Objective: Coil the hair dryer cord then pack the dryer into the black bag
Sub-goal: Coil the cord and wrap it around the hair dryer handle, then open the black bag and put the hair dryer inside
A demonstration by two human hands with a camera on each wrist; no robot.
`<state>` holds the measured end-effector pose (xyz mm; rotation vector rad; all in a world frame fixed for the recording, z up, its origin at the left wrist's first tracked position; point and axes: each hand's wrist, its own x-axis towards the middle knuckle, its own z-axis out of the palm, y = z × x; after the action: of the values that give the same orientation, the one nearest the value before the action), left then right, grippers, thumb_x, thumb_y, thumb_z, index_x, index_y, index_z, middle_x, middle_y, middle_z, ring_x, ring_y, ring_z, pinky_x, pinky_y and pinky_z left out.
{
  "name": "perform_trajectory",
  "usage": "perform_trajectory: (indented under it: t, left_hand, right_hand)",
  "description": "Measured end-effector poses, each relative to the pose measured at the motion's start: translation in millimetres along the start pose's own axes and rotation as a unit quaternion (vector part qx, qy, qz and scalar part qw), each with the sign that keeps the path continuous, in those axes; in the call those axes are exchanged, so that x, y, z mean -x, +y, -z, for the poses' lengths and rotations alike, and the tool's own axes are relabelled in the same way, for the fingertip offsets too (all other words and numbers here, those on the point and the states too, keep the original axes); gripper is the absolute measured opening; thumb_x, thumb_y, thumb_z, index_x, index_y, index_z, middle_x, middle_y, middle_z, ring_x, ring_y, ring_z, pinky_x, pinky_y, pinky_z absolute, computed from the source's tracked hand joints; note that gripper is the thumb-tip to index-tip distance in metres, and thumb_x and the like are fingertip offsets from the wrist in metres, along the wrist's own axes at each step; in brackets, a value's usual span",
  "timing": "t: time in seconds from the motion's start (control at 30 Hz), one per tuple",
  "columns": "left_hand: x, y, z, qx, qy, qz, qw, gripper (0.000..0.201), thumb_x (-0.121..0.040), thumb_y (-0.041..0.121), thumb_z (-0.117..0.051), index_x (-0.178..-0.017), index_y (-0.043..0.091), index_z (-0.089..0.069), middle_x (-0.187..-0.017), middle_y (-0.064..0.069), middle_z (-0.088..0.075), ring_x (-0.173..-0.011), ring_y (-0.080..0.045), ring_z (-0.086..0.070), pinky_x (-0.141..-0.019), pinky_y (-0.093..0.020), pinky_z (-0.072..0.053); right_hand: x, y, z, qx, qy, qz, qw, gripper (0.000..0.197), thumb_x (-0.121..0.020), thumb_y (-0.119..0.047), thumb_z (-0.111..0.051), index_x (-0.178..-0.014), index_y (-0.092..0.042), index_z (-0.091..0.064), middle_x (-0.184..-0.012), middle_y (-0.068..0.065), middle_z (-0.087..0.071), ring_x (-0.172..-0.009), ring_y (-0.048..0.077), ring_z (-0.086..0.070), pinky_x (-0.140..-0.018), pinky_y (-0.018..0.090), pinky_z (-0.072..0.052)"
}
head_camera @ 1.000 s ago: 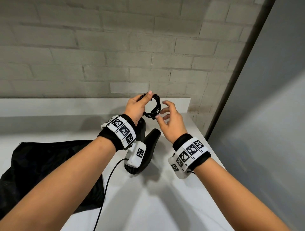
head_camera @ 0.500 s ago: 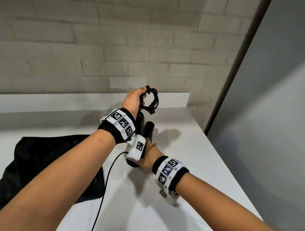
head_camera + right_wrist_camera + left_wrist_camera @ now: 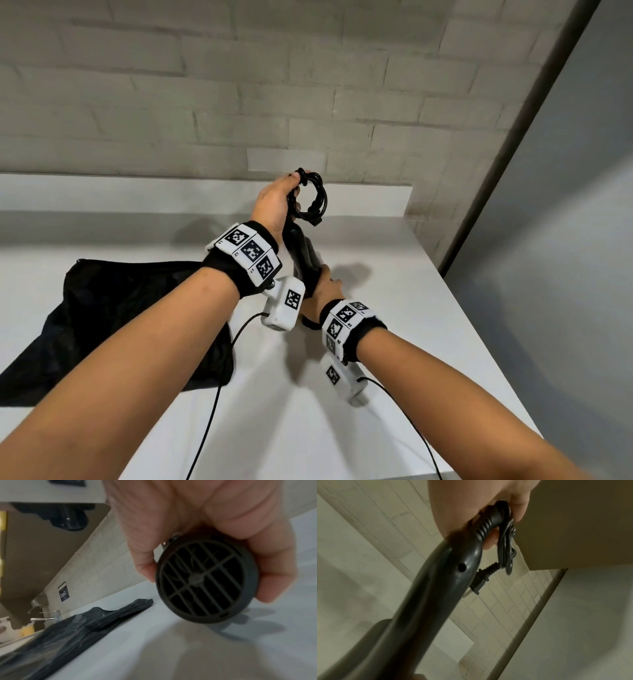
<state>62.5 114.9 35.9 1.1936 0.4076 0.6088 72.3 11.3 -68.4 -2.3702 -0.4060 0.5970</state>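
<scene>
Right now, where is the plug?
In the left wrist view, the plug dangles below the coiled cord held by the left hand, beside the dryer handle.

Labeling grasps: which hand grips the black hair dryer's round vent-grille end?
The right hand grips the black hair dryer's vent-grille end; the left hand holds the coiled black cord instead.

A bathroom or similar washroom: a white counter (image 3: 359, 394) against a pale tiled wall (image 3: 239, 85), with a chrome tap (image 3: 36, 605) and a glass (image 3: 57, 615) at the far end.
</scene>
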Motion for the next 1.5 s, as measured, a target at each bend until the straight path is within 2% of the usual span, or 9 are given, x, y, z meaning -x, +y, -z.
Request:
perform_trajectory:
  t: [0.27, 0.4, 0.53, 0.8, 0.93, 1.07, 1.2, 1.33, 1.5]
  left_hand:
    - [8.5, -32.4, 33.3, -0.172, 0.022, -0.023, 0.985, 0.014, -0.092, 0.012, -0.049, -0.1, 0.012, -0.06, -0.07, 0.003, -0.052, -0.064, -0.013, -0.048, -0.037, -0.004, -0.033]
    - [2.1, -61.1, 52.0, -0.346, -0.015, 0.063, 0.936, 0.026, -0.091, 0.023, -0.051, -0.109, 0.006, -0.06, -0.089, -0.007, -0.061, -0.069, -0.017, -0.058, -0.046, -0.019, -0.039]
    - [0.0, -84.3, 58.5, -0.403, -0.052, 0.129, 0.905, 0.019, -0.09, 0.028, -0.053, -0.09, 0.009, -0.058, -0.091, -0.006, -0.061, -0.079, -0.019, -0.061, -0.053, -0.022, -0.036]
    - [-9.3, -111.9, 61.3, -0.467, -0.093, 0.195, 0.857, 0.021, -0.089, 0.024, -0.057, -0.072, 0.011, -0.058, -0.056, 0.004, -0.064, -0.041, -0.004, -0.058, -0.051, -0.02, -0.047]
    - [-11.8, -118.7, 58.9, -0.524, -0.113, 0.212, 0.817, 0.024, -0.086, 0.026, -0.06, -0.066, 0.012, -0.056, -0.054, 0.0, -0.065, -0.052, -0.017, -0.061, -0.075, -0.032, -0.056]
    - [-6.9, -115.5, 55.3, -0.574, -0.111, 0.236, 0.776, 0.034, -0.084, 0.032, -0.062, -0.059, 0.009, -0.053, -0.037, 0.003, -0.058, -0.032, -0.008, -0.054, -0.036, -0.016, -0.043]
    - [-0.2, -114.7, 52.6, -0.67, -0.104, 0.19, 0.71, 0.041, -0.082, 0.045, -0.058, -0.056, 0.014, -0.05, -0.054, 0.001, -0.052, -0.05, -0.015, -0.048, -0.044, -0.024, -0.034]
    - [0.2, -119.1, 53.2, -0.609, -0.113, 0.217, 0.754, 0.028, -0.084, 0.035, -0.059, -0.072, 0.01, -0.061, -0.073, -0.005, -0.064, -0.062, -0.021, -0.057, -0.055, -0.023, -0.044]
    - [12.3, -110.1, 53.4, -0.559, -0.11, 0.221, 0.791, 0.021, -0.087, 0.028, -0.059, -0.081, 0.008, -0.055, -0.092, -0.008, -0.059, -0.052, -0.012, -0.055, -0.037, -0.014, -0.037]
  right_hand:
    - [-11.8, 42.6, 44.0, 0.232, 0.068, -0.048, 0.969, 0.092, -0.068, -0.023, -0.07, -0.138, -0.03, -0.011, -0.133, 0.015, -0.026, -0.111, 0.048, -0.043, -0.094, 0.053, -0.045]
    - [-12.5, 62.3, 55.5, 0.318, 0.099, -0.073, 0.94, 0.093, -0.071, -0.014, -0.068, -0.141, -0.029, -0.009, -0.144, 0.015, -0.013, -0.115, 0.05, -0.036, -0.096, 0.054, -0.039]
    - [-10.8, 75.8, 60.6, 0.364, 0.109, -0.079, 0.921, 0.09, -0.076, -0.01, -0.064, -0.143, -0.029, -0.006, -0.15, 0.016, -0.002, -0.123, 0.053, -0.027, -0.102, 0.056, -0.032]
    - [-2.0, 88.9, 69.7, 0.392, 0.123, -0.064, 0.91, 0.087, -0.075, -0.004, -0.06, -0.142, -0.031, -0.011, -0.151, 0.014, -0.002, -0.123, 0.05, -0.026, -0.104, 0.053, -0.031]
    - [0.3, 92.1, 68.6, 0.416, 0.134, -0.057, 0.898, 0.085, -0.077, -0.005, -0.058, -0.143, -0.031, -0.009, -0.152, 0.012, -0.003, -0.123, 0.048, -0.028, -0.104, 0.049, -0.031]
    - [3.1, 92.7, 66.6, 0.431, 0.132, -0.045, 0.891, 0.083, -0.078, -0.008, -0.057, -0.143, -0.03, -0.009, -0.151, 0.012, -0.003, -0.123, 0.047, -0.028, -0.104, 0.047, -0.032]
    - [3.8, 94.8, 67.8, 0.433, 0.125, -0.033, 0.892, 0.083, -0.078, -0.01, -0.057, -0.143, -0.03, -0.009, -0.151, 0.012, -0.004, -0.123, 0.046, -0.027, -0.104, 0.046, -0.032]
    - [6.4, 96.6, 70.0, 0.43, 0.114, -0.02, 0.895, 0.083, -0.078, -0.012, -0.057, -0.143, -0.03, -0.008, -0.151, 0.012, -0.004, -0.124, 0.045, -0.026, -0.105, 0.046, -0.032]
    - [15.8, 88.6, 74.4, 0.385, 0.093, -0.016, 0.918, 0.076, -0.076, -0.017, -0.058, -0.14, -0.028, -0.018, -0.151, 0.013, -0.007, -0.129, 0.044, -0.019, -0.106, 0.05, -0.03]
